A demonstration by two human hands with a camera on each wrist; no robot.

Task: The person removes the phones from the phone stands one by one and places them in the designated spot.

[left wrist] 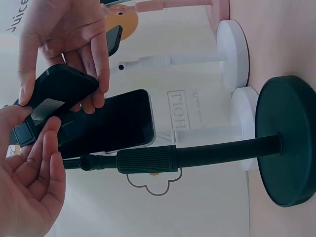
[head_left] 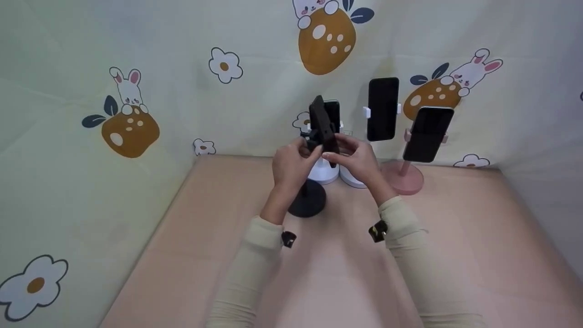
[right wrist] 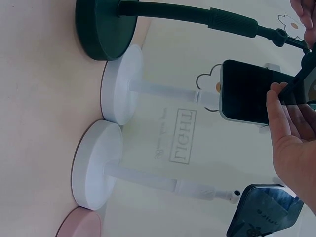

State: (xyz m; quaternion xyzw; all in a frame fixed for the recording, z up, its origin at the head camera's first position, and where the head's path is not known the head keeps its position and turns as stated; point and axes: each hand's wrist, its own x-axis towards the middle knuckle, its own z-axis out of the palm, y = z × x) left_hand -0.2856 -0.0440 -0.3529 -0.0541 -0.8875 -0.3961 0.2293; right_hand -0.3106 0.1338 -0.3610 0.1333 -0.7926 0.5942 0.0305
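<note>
A black phone (head_left: 324,123) stands tilted, edge toward the head camera, at the top of a black phone stand. My left hand (head_left: 291,164) holds the stand's black clamp (left wrist: 24,132) behind the phone, thumb and fingers about it. From the other side, my right hand (head_left: 357,157) grips the phone between thumb and fingers, as the left wrist view shows. Below the hands, the stand's round black base (head_left: 309,202) rests on the table, and its stem (left wrist: 217,152) rises to the clamp. The exact contact between phone and clamp is partly hidden by fingers.
Behind the hands, two white stands hold phones, one phone (right wrist: 252,91) close behind the fingers, another (head_left: 383,109) to its right. A pink stand (head_left: 404,178) with a phone (head_left: 429,134) is at far right. A patterned cloth backs the pinkish table (head_left: 205,228).
</note>
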